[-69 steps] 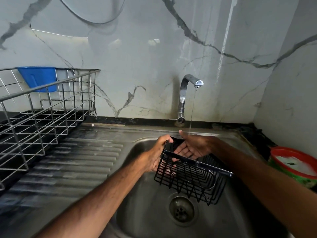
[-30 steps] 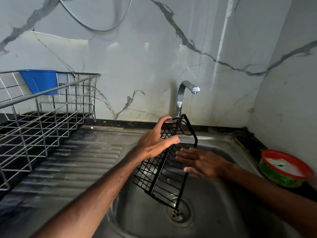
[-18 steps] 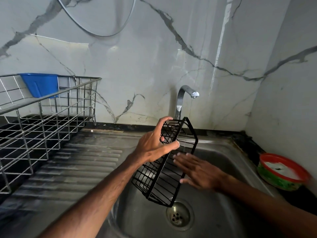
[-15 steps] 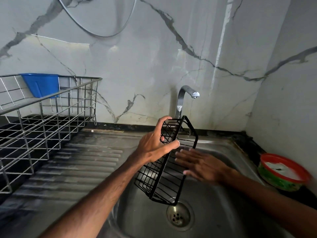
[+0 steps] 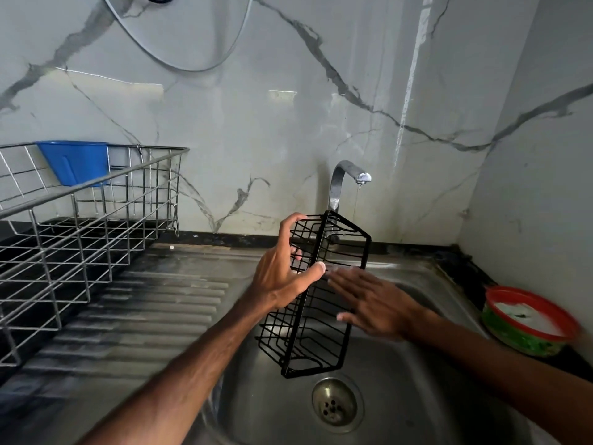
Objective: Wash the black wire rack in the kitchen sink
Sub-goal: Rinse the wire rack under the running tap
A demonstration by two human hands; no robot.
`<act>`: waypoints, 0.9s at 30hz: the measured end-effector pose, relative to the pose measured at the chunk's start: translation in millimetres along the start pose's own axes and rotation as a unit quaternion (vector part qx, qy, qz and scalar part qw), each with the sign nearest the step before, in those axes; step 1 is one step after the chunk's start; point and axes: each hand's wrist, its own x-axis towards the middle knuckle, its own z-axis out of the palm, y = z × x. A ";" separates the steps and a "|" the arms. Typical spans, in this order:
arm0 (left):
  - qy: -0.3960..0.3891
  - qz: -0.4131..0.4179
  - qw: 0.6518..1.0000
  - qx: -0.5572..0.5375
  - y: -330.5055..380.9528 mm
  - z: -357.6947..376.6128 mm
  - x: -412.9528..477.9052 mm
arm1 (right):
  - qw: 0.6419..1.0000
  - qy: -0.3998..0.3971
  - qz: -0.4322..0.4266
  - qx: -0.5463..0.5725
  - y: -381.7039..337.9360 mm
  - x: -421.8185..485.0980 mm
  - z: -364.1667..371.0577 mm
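The black wire rack [image 5: 298, 322] is being held on end over the sink [image 5: 417, 396], just in front of the tap [image 5: 345, 175]. Its upper part is being gripped by the left hand [image 5: 282, 277], with thumb and fingers curled round the wires. The right hand [image 5: 372, 303] is being laid flat against the side wires, fingers straight. The thin water stream [image 5: 356, 200] appears to be missing the rack, so the rubbing is probably being done best with the rack shifted under it and turned steadily.
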 end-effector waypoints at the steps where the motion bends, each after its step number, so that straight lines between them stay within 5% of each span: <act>1: 0.001 0.005 1.000 0.000 -0.9 0.5 -0.5 | 1.000 0.004 0.009 -0.005 10.9 3.6 -1.7; 8: 0.022 0.023 0.999 -0.029 -9.6 3.4 0.2 | 0.993 0.006 0.112 -0.043 36.2 21.7 -15.9; 14: 0.048 0.024 0.998 -0.025 -20.5 2.1 -1.3 | 0.999 -0.027 -0.006 -0.026 -6.6 2.2 -3.0; 22: 0.095 0.001 0.994 -0.047 -19.4 4.8 -0.9 | 0.993 -0.021 0.100 -0.052 30.1 31.3 -19.3; 27: 0.127 -0.022 0.989 -0.070 -13.6 7.5 -2.7 | 0.999 -0.042 0.000 -0.009 -25.1 -5.5 8.8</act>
